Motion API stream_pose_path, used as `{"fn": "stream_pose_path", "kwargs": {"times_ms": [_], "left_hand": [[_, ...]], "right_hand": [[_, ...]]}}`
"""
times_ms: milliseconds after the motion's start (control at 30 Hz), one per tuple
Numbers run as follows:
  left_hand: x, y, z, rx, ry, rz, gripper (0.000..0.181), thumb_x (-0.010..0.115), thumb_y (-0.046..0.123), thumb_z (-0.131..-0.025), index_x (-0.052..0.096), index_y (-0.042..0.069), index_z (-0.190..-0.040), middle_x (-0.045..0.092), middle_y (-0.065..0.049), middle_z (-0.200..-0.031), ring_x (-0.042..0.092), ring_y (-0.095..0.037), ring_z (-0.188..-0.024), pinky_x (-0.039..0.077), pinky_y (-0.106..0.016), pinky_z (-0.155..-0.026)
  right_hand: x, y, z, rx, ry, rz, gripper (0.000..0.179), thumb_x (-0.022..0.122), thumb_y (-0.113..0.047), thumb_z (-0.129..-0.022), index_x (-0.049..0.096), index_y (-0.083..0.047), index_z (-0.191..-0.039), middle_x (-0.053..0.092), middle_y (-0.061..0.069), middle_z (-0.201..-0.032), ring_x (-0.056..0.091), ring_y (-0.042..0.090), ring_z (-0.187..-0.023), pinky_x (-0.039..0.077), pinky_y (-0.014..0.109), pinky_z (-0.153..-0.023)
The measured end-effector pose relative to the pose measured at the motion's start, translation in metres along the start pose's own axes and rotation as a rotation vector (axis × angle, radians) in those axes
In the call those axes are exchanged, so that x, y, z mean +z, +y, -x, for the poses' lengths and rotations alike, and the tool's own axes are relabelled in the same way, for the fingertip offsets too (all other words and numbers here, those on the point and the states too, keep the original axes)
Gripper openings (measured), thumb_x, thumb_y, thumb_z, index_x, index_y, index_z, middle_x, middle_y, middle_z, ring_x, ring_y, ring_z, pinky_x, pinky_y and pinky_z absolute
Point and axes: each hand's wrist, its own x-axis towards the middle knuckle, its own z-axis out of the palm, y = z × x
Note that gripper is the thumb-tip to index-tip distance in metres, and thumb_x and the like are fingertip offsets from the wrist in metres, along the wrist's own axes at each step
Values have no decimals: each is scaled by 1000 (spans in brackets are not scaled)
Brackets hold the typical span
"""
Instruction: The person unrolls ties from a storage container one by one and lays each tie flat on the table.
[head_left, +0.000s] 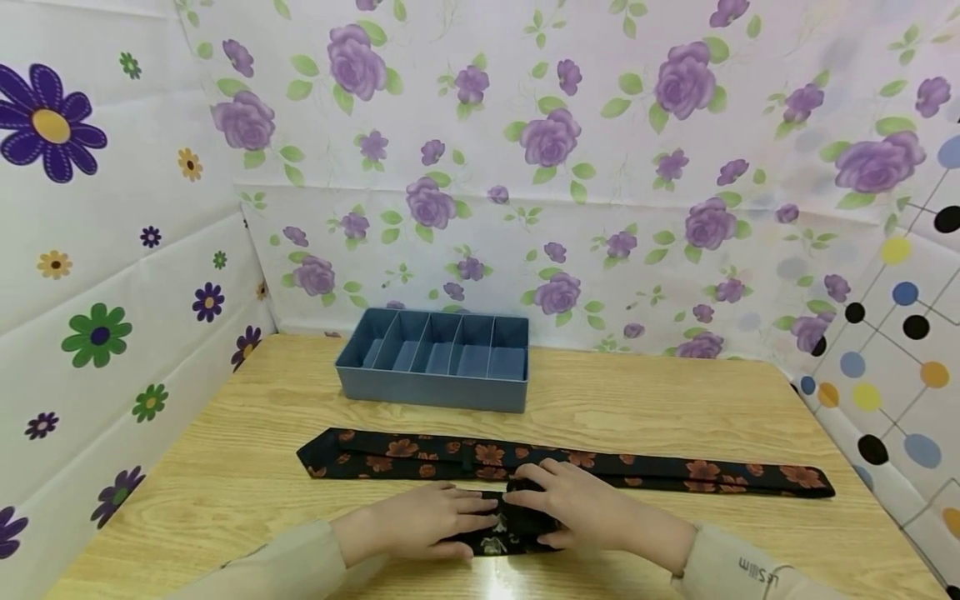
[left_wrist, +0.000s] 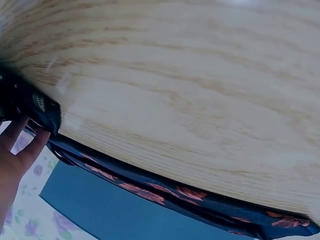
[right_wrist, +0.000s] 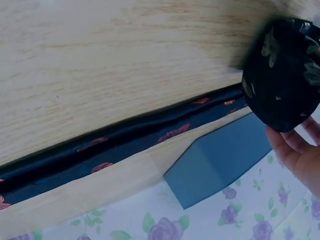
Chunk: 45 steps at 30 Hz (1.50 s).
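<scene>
Cloth (head_left: 491, 546), dark with pale flowers, lies folded at the near middle of the table (head_left: 675, 400), likely because both hands reach it easily there. The left hand (head_left: 422, 522) rests on its left part, fingers nearly straight, seemingly to steady it, while the right hand (head_left: 583, 506) pinches the right part between thumb and fingers, probably to control the fold. Just on the far side, an orange-flowered tie (head_left: 491, 455) stretches left to right, perhaps against tangling; farther off, a divided box (head_left: 431, 390) leaves working room.

Bright head view with white glare on the near tabletop (head_left: 498, 577); dimmer, bluish, softer wrist views
</scene>
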Motion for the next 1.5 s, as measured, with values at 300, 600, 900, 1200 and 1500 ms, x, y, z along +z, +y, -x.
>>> {"fn": "stream_pose_path", "kwargs": {"times_ms": [300,600,900,1200,1500], "left_hand": [[1,4,-10,1,17,-9,50,38,44,-99,41,21,-144,42,0,-147,45,-16,-132,43,-34,-104],[0,8,-22,26,6,-26,53,41,45,-98,38,22,-146,38,0,-150,39,-17,-136,43,-34,-104],[1,13,-28,5,37,0,47,46,37,-99,41,24,-144,40,0,-148,44,-17,-132,47,-35,-99],[-2,12,-28,-12,7,51,49,50,37,-97,41,26,-144,40,1,-148,43,-16,-133,46,-35,-100],[-6,7,-25,13,-27,72,54,56,36,-92,41,25,-144,39,0,-149,42,-17,-134,44,-32,-103]], "right_hand": [[3,1,3,8,-32,-91,46,69,-37,-85,50,-20,-123,47,7,-136,55,20,-110,51,37,-88],[5,0,4,10,-41,-38,44,70,-38,-84,48,-18,-116,54,3,-131,55,18,-111,49,36,-91],[0,4,6,28,-88,28,50,78,-32,-76,58,-25,-122,51,4,-125,55,17,-102,53,30,-81],[-1,6,8,-10,-49,57,37,73,-37,-81,55,-19,-107,53,3,-125,54,15,-98,52,31,-76],[-1,6,9,3,-64,55,37,71,-37,-83,56,-20,-113,55,-2,-121,54,13,-98,50,28,-78]]}}
